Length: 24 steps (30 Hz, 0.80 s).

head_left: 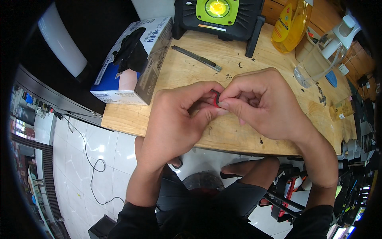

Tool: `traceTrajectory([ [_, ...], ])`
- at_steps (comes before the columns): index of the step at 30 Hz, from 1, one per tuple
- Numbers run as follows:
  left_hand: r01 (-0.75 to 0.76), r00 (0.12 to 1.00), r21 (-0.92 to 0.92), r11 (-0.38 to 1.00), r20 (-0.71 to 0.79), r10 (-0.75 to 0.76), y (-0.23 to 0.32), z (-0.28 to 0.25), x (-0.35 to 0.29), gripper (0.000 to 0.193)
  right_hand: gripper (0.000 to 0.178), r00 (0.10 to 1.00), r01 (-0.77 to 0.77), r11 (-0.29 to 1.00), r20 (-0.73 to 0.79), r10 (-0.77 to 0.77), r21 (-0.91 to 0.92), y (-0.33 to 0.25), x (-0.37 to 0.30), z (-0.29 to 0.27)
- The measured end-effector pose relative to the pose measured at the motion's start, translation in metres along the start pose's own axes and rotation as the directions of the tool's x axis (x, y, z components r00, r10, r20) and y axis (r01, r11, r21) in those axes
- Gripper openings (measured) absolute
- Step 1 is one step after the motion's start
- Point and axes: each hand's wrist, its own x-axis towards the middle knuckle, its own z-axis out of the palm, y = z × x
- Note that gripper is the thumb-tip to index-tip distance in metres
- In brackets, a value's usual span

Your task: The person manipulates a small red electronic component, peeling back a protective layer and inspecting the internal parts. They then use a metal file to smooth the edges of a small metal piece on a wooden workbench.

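Both hands meet above the near part of the wooden table. Between their fingertips is a small curved strip (216, 98), red along one side and black on the other; its exact kind I cannot make out. My left hand (179, 115) pinches it from the left with thumb and forefinger. From the right, my right hand (262, 101) grips its edge between thumb and fingertip, the other fingers curled in. Part of the strip is hidden behind the fingers. Beyond the hands lies a slim utility knife (196, 58), flat on the wood.
A glove box (133, 63) with a black glove sticking out stands left on the table (175, 79). At the back sits a lit work lamp (219, 18). To the right are a yellow bottle (290, 26) and a clear spray bottle (324, 55). Dark scraps (240, 64) dot the wood.
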Motion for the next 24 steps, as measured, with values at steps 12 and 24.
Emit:
traceTrajectory([
  [12, -0.039, 0.999, 0.036, 0.999, -0.01, 0.039, -0.0026, 0.0004, -0.0011, 0.031, 0.007, 0.996, -0.068, 0.997, 0.066, 0.065, 0.038, -0.0054, 0.0001, -0.0028],
  [24, -0.041, 0.999, 0.083, 0.996, -0.028, 0.043, -0.0005, 0.0033, -0.0011, 0.033, 0.009, 0.997, 0.013, 0.999, -0.073, -0.017, -0.052, -0.0007, 0.0007, 0.0051],
])
